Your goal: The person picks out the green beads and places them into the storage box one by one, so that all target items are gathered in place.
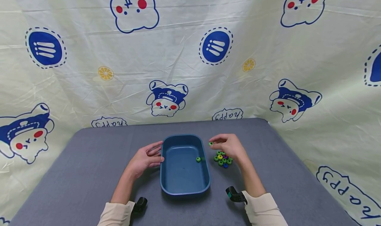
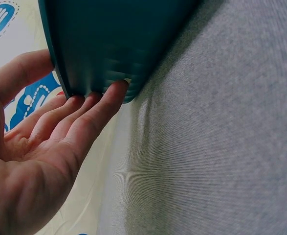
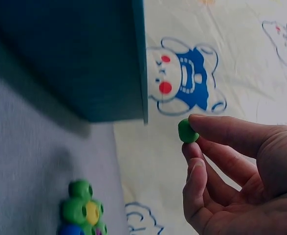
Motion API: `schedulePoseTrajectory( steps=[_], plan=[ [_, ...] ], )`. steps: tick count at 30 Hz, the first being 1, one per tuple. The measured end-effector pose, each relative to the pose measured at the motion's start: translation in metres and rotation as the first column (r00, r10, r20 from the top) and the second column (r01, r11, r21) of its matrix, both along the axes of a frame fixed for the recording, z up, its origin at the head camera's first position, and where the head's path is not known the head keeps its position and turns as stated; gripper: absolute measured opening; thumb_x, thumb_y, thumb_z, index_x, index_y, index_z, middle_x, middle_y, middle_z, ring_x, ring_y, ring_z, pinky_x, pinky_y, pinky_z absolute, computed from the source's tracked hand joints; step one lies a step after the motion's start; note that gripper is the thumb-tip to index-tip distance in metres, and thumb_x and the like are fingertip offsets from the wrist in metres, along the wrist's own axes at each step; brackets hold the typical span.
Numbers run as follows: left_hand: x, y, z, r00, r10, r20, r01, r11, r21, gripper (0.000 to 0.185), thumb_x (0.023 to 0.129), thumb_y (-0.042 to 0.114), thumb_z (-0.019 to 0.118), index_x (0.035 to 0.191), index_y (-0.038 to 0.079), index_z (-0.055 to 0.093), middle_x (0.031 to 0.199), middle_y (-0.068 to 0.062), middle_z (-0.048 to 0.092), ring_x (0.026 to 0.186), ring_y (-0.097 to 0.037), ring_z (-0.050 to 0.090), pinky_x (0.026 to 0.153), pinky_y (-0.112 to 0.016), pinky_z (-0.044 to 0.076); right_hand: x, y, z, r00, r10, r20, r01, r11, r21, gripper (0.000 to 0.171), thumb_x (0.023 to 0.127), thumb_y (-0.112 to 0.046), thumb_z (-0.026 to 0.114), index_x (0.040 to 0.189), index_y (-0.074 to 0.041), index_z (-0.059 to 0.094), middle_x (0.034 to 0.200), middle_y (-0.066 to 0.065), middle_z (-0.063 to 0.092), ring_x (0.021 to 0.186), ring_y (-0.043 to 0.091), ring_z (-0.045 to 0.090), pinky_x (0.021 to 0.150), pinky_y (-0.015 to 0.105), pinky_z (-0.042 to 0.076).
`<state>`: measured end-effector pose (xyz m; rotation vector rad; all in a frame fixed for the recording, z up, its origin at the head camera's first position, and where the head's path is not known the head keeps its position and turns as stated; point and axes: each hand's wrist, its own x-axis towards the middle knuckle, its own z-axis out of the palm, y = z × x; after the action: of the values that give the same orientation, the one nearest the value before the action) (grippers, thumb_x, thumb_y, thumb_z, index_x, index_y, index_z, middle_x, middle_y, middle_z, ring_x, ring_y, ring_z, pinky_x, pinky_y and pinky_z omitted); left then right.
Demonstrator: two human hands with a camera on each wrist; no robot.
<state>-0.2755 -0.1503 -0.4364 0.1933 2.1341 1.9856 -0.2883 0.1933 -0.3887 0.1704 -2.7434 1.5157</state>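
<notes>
A blue rectangular bin (image 1: 184, 190) stands on the table between both hands. My left hand (image 1: 146, 159) rests against its left side. In the left wrist view, the nearly straight fingers (image 2: 92, 120) touch the outer wall while the thumb reaches the rim. My right hand (image 1: 230, 146) is raised just right of the bin, pinching a green bead (image 3: 187, 131) between thumb and fingertip. Inside the bin, near its right wall, lies another green bead (image 1: 198, 159). Below the right hand sits a small pile of beads (image 1: 220, 163), mostly green, with some yellow, blue and purple.
The table is covered in grey cloth (image 1: 89, 173). Behind it hangs a pale curtain (image 1: 178, 60) printed with cartoon figures. Black wrist devices, a left one (image 1: 140, 205) and a right one (image 1: 235, 194), sit by the sleeves.
</notes>
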Motion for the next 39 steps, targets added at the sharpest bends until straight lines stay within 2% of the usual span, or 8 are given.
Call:
schedulePoseTrajectory(
  steps=[4,8,16,20,26,33,39],
  plan=[
    [0.000,0.000,0.000,1.000,-0.002,0.000,0.002,1.000,-0.003,0.066,0.093,-0.001,0.070,0.153,0.010,0.045,0.155,-0.020,0.046,0.138,-0.040,0.050,0.094,-0.043,0.058,0.004,-0.014,0.003,1.000,0.026,-0.014,-0.026,1.000,0.006,0.021,0.088,-0.015,0.078,0.107,-0.008,0.078,0.100,0.008,0.075,0.089,0.024,0.067,0.070,0.032,0.055],
    [-0.001,0.000,0.001,1.000,-0.002,-0.003,0.001,1.000,-0.008,0.066,0.093,-0.001,0.070,0.153,0.010,0.045,0.155,-0.020,0.046,0.138,-0.040,0.050,0.094,-0.044,0.058,0.008,-0.027,0.005,0.998,0.054,-0.017,-0.053,0.998,0.014,0.018,0.088,-0.015,0.079,0.105,-0.010,0.079,0.096,0.005,0.074,0.088,0.019,0.066,0.078,0.037,0.057],
    [-0.001,0.000,0.001,1.000,-0.005,0.002,0.005,1.000,-0.004,0.066,0.093,-0.001,0.070,0.153,0.009,0.045,0.156,-0.020,0.045,0.139,-0.040,0.050,0.094,-0.044,0.058,0.013,-0.044,0.003,0.994,0.105,-0.022,-0.105,0.994,0.006,0.017,0.086,-0.012,0.080,0.103,-0.010,0.079,0.090,0.003,0.072,0.084,0.021,0.064,0.076,0.041,0.057],
    [-0.001,0.000,0.002,1.000,-0.005,-0.001,0.005,1.000,-0.005,0.066,0.093,0.000,0.070,0.153,0.010,0.045,0.156,-0.020,0.046,0.138,-0.040,0.050,0.094,-0.044,0.058,0.014,-0.051,0.001,0.993,0.119,-0.020,-0.119,0.993,0.013,0.015,0.086,-0.011,0.081,0.101,-0.010,0.079,0.088,0.002,0.071,0.082,0.025,0.066,0.071,0.035,0.057],
    [-0.001,0.000,0.002,1.000,-0.002,-0.001,0.002,1.000,-0.008,0.066,0.092,0.000,0.071,0.153,0.010,0.045,0.156,-0.019,0.045,0.138,-0.040,0.050,0.094,-0.044,0.058,0.013,-0.056,-0.005,0.994,0.107,-0.008,-0.107,0.994,0.022,0.014,0.085,-0.010,0.081,0.098,-0.012,0.079,0.085,0.001,0.070,0.076,0.020,0.064,0.067,0.030,0.055],
    [-0.002,0.000,0.001,1.000,-0.007,0.001,0.007,1.000,-0.006,0.066,0.092,0.000,0.071,0.153,0.010,0.045,0.156,-0.019,0.045,0.139,-0.040,0.049,0.094,-0.043,0.058,0.012,-0.056,-0.009,0.994,0.107,-0.004,-0.107,0.994,0.028,0.013,0.085,-0.010,0.082,0.097,-0.012,0.079,0.084,0.001,0.069,0.080,0.030,0.066,0.065,0.028,0.053],
    [-0.001,-0.001,0.000,1.000,-0.005,0.000,0.005,1.000,-0.005,0.066,0.093,-0.001,0.070,0.152,0.010,0.045,0.155,-0.020,0.046,0.139,-0.040,0.049,0.093,-0.043,0.058,0.011,-0.057,-0.012,0.993,0.121,0.009,-0.121,0.992,0.032,0.012,0.083,-0.010,0.082,0.095,-0.012,0.079,0.082,0.000,0.070,0.077,0.022,0.066,0.064,0.027,0.050]
  ],
)
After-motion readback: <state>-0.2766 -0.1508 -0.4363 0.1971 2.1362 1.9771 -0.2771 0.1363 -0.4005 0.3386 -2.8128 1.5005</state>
